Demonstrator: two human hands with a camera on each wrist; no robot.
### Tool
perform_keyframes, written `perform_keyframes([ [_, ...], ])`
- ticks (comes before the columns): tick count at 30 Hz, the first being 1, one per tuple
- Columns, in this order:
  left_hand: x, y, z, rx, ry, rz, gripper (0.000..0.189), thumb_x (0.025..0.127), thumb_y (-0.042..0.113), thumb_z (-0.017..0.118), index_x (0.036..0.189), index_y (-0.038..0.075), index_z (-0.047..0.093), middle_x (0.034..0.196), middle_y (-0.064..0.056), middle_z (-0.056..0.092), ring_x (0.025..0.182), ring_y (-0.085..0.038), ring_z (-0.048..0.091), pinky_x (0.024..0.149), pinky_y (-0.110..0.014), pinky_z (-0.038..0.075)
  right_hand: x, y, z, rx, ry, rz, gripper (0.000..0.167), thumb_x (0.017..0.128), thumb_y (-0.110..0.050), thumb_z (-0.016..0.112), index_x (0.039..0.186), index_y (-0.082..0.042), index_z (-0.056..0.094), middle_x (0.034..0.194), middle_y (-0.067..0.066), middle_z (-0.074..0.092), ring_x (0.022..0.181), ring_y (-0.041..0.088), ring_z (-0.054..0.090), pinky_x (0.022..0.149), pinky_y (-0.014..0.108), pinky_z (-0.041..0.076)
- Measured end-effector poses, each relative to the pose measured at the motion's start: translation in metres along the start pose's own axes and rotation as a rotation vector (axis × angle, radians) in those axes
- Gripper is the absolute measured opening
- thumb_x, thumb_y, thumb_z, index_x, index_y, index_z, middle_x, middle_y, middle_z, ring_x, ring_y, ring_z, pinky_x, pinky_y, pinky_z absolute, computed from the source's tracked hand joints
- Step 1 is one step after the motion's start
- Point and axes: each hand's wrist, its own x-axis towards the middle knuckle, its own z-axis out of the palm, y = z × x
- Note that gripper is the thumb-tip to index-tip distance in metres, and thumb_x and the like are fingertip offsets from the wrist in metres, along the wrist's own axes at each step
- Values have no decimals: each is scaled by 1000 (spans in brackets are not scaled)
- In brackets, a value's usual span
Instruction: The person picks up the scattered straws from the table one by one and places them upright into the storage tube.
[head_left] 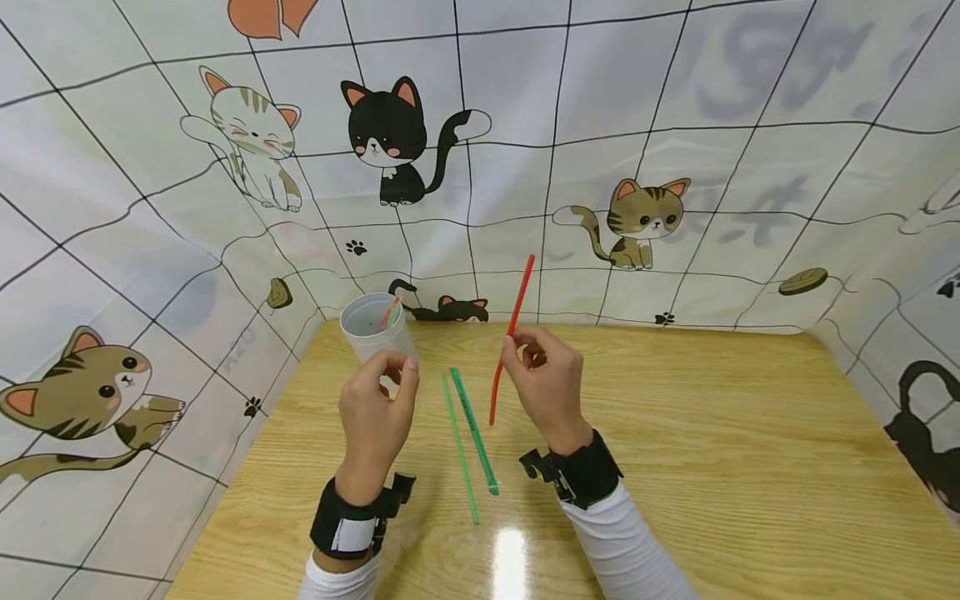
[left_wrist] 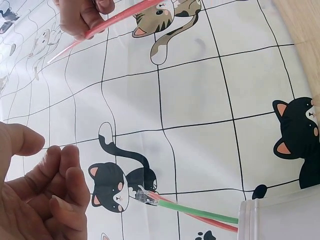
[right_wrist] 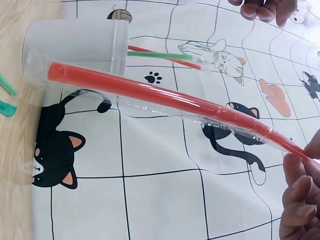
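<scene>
My right hand [head_left: 547,379] pinches a red straw [head_left: 522,292] near its middle, between thumb and fingers, above the table. Clear wrapping shows along this straw in the right wrist view. My left hand [head_left: 377,408] holds nothing; its fingers are loosely bent, with a gap between thumb and fingertips in the left wrist view. It is close in front of a white cup [head_left: 393,343]. Out of the cup stick a green straw [left_wrist: 197,211] and a red one [left_wrist: 215,223], with clear wrapping at their tips. Between the hands, a thin green straw [head_left: 459,442] and a thicker dark green straw [head_left: 474,429] lie on the wood.
The wooden table [head_left: 712,433] runs back to a white cloth [head_left: 517,183] with a grid and cartoon cats. This cloth also rises along both sides. The cup stands at the table's back left, close to the cloth.
</scene>
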Motion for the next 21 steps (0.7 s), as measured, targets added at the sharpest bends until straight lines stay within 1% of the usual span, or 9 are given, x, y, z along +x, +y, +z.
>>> perform_keyframes([
  [4, 0, 1, 0, -2, -6, 1, 12, 91, 11, 66, 81, 5, 66, 68, -10, 63, 60, -16, 54, 54, -29, 43, 0, 0, -2, 11, 28, -18, 6, 87, 0, 69, 93, 1, 72, 71, 11, 68, 54, 12, 49, 55, 20, 38],
  [8, -1, 2, 1, 2, -13, 8, 11, 91, 11, 67, 81, 6, 66, 68, -10, 64, 60, -18, 56, 54, -29, 42, 0, 0, -3, 26, 39, -17, 6, 88, -1, 68, 92, 1, 72, 70, 11, 68, 54, 13, 48, 55, 19, 37],
  [12, -2, 3, 2, 8, -31, 14, 10, 90, 11, 68, 82, 6, 67, 70, -10, 64, 59, -21, 55, 55, -28, 42, 1, 1, -3, 53, 52, -8, 6, 88, -1, 69, 92, 1, 73, 70, 11, 68, 54, 12, 48, 55, 18, 37],
  [14, -2, 4, 3, 8, -50, 12, 10, 91, 12, 68, 83, 6, 67, 71, -9, 65, 60, -22, 56, 55, -28, 41, 1, 1, -3, 76, 58, -3, 6, 87, 1, 69, 92, 2, 73, 71, 11, 68, 54, 11, 47, 54, 18, 37],
  [17, -3, 7, 6, 18, -114, -7, 9, 92, 14, 69, 87, 8, 70, 75, -9, 66, 59, -18, 53, 54, -26, 40, 1, 0, -4, 123, 66, 11, 6, 87, 2, 70, 92, 3, 72, 70, 12, 68, 56, 9, 47, 54, 18, 38],
  [19, -5, 8, 8, 36, -186, -23, 9, 94, 18, 68, 92, 9, 71, 80, -8, 69, 61, -16, 54, 53, -25, 39, 1, -1, -5, 153, 72, 25, 6, 87, 3, 70, 93, 4, 72, 71, 13, 67, 57, 8, 47, 55, 18, 39],
  [21, -7, 10, 11, 55, -272, -38, 13, 96, 22, 67, 99, 11, 73, 87, -6, 71, 63, -14, 55, 53, -24, 39, 2, -2, -5, 173, 81, 39, 6, 88, 3, 70, 93, 4, 72, 71, 14, 67, 58, 7, 48, 55, 18, 40],
])
